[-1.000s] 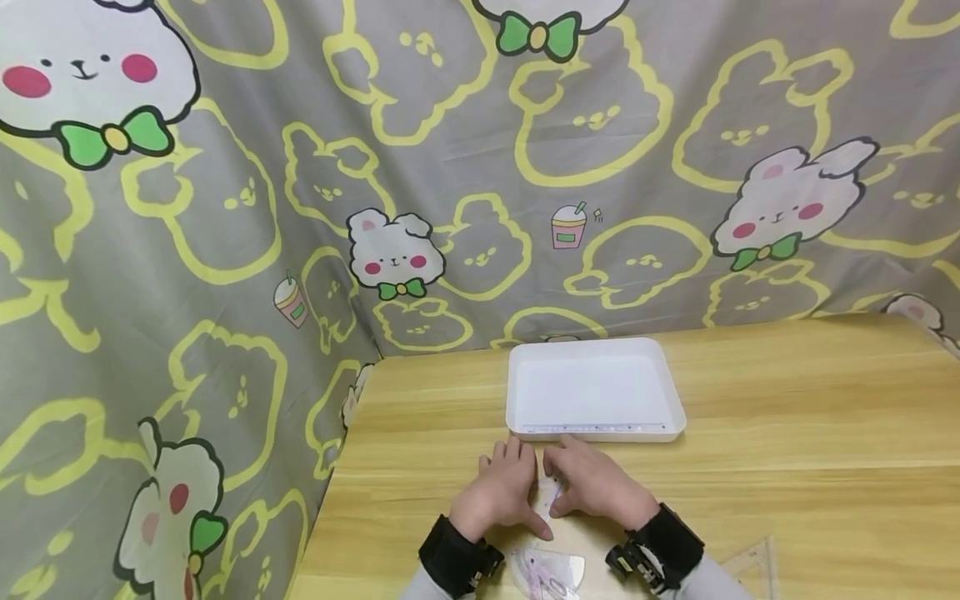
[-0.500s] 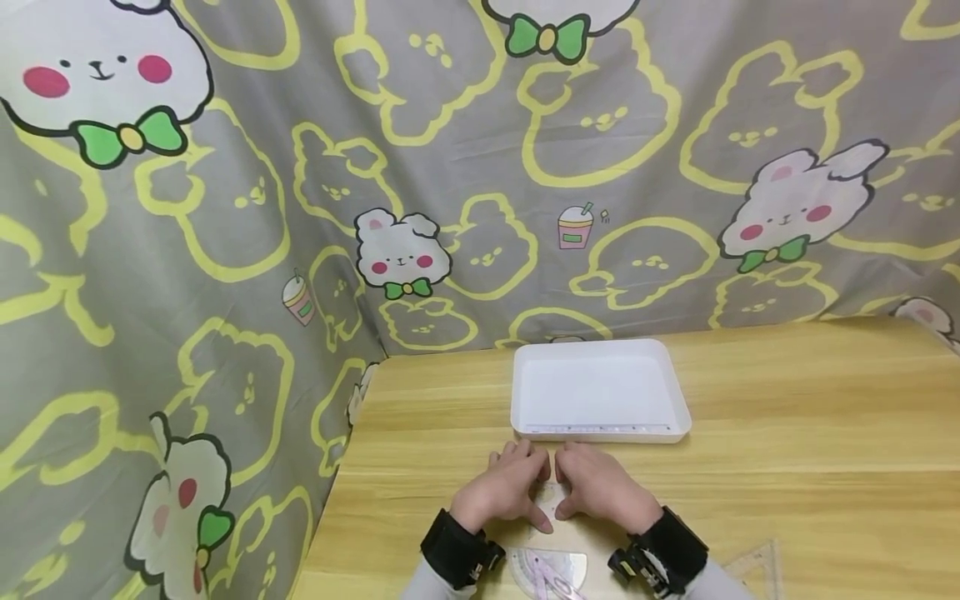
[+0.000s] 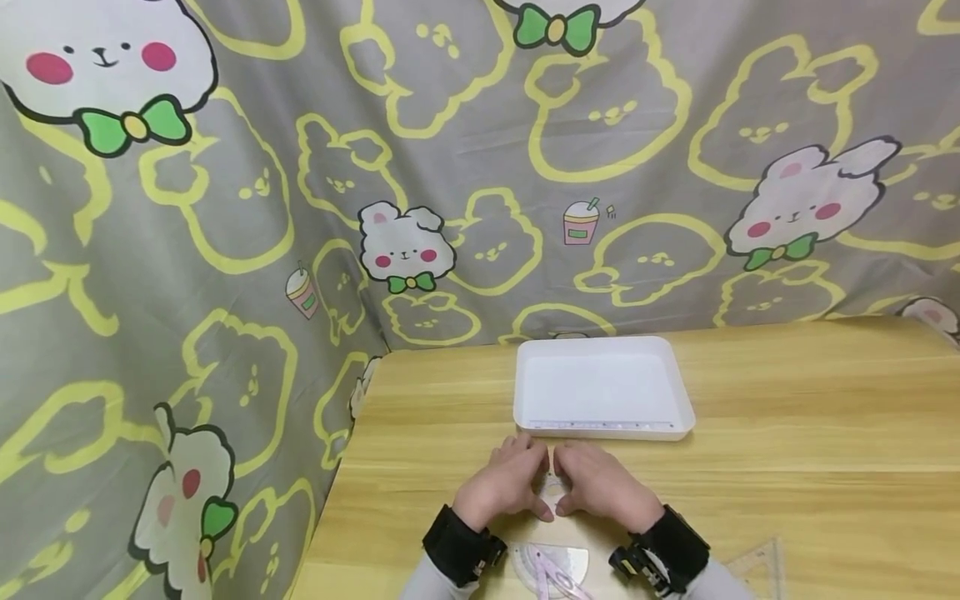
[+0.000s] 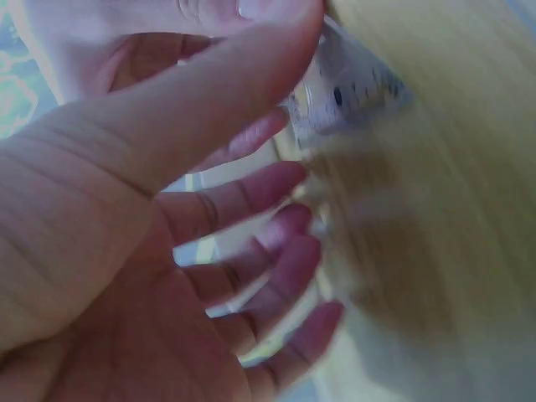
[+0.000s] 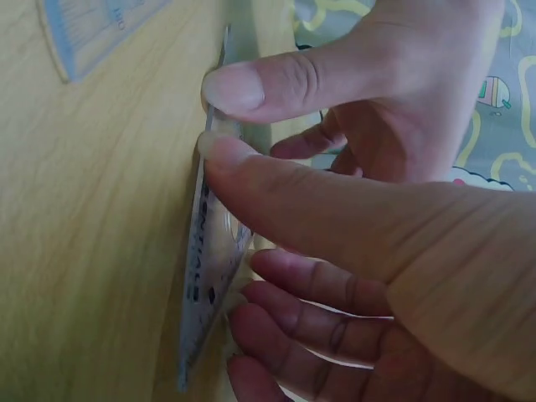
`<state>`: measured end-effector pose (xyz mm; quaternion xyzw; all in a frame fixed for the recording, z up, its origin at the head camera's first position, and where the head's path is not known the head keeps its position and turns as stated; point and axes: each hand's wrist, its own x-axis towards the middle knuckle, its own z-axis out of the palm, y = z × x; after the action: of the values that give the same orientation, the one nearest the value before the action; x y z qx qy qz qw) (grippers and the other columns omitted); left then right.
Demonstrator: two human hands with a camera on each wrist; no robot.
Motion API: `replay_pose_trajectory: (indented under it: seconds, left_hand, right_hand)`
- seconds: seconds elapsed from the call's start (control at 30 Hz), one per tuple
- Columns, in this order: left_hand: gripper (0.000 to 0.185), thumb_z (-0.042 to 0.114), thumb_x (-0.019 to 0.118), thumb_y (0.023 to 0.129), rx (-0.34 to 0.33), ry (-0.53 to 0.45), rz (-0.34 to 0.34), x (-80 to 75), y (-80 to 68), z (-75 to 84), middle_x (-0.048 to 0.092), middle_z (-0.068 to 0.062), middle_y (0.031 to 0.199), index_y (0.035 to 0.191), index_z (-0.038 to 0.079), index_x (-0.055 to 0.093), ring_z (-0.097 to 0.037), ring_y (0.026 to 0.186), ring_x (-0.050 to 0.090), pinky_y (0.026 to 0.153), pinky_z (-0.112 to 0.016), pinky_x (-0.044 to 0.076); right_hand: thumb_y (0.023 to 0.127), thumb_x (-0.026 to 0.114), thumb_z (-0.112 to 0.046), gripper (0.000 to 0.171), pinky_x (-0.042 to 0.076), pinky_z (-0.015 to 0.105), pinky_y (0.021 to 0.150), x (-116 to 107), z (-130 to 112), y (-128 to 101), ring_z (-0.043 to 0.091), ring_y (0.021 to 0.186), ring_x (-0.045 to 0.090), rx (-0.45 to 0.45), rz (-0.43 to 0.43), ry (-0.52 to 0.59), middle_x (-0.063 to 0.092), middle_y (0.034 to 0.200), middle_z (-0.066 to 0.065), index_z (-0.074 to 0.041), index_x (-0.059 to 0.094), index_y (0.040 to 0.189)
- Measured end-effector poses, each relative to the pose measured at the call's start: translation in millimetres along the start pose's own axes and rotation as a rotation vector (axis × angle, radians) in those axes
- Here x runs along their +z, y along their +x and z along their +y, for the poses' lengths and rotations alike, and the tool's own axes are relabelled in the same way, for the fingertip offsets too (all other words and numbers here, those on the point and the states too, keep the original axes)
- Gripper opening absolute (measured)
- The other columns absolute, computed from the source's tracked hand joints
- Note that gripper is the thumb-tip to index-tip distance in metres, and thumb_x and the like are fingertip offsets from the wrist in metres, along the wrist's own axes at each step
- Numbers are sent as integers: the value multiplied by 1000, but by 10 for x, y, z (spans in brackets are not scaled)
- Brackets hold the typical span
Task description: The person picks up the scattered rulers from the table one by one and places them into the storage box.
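In the head view my left hand [image 3: 506, 483] and right hand [image 3: 603, 483] meet in front of the white tray, both holding a clear set square [image 3: 553, 493]. From the right wrist, the set square [image 5: 199, 276] stands tilted on edge just above or on the wood; which of the two I cannot tell. Both thumbs press its near face, side by side, and the other fingers curl behind it. One printed corner of the set square [image 4: 356, 88] pokes out past the thumb in the left wrist view. The hands hide part of it.
A white tray [image 3: 600, 387] holds a clear ruler [image 3: 607, 426] along its near wall. Nearer to me lie a clear protractor [image 3: 577, 560] and a pink two-legged thing [image 3: 551, 575] over it. Another clear triangle [image 3: 772, 567] lies at the lower right. A patterned curtain [image 3: 480, 167] hangs behind.
The fingers of both hands have drawn closer together around the set square. The tray and the things lying on the table look unmoved; the head view has shifted slightly.
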<state>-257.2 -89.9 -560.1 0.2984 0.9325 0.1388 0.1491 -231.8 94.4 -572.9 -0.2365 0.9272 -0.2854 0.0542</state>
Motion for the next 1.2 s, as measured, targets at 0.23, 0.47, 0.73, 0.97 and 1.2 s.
replay_pose_trajectory:
  seconds: [0.23, 0.47, 0.73, 0.97, 1.2]
  left_hand:
    - [50, 30, 99, 69, 58, -78, 19, 40, 57, -117, 55, 8, 102, 105, 16, 66, -7, 97, 47, 88, -20, 41]
    - [60, 30, 98, 72, 74, -132, -5, 54, 62, -164, 55, 6, 112, 117, 15, 60, -7, 107, 47, 95, -21, 42]
    - [65, 32, 97, 73, 82, -135, -32, 40, 86, -190, 52, 5, 111, 120, 14, 54, -7, 104, 46, 93, -20, 42]
    - [68, 32, 98, 71, 83, -146, -18, 59, 121, -211, 52, 5, 107, 117, 14, 52, -7, 99, 45, 89, -19, 42]
    - [66, 34, 99, 70, 48, -152, -24, 43, 118, -200, 49, 6, 101, 111, 15, 50, -9, 94, 43, 82, -20, 40]
  right_hand:
    - [60, 99, -17, 50, 48, 38, 71, -16, -25, 15, 19, 78, 50, 55, 5, -15, 54, 85, -1, -10, 59, 89]
    - [57, 100, -21, 56, 53, 41, 81, -26, 80, 39, 17, 90, 56, -25, 17, 2, 62, 100, -1, -11, 66, 100]
    - [59, 100, -22, 54, 54, 42, 84, -34, 85, 55, 18, 92, 59, -102, 36, -7, 64, 101, -1, -8, 73, 104]
    - [61, 99, -20, 58, 47, 31, 72, -39, 116, 63, 9, 82, 48, -141, 53, -17, 57, 94, -3, -6, 76, 112]
    - [62, 98, -20, 48, 44, 27, 69, -30, 144, 83, 6, 78, 45, -186, 50, 10, 55, 89, -5, -8, 77, 103]
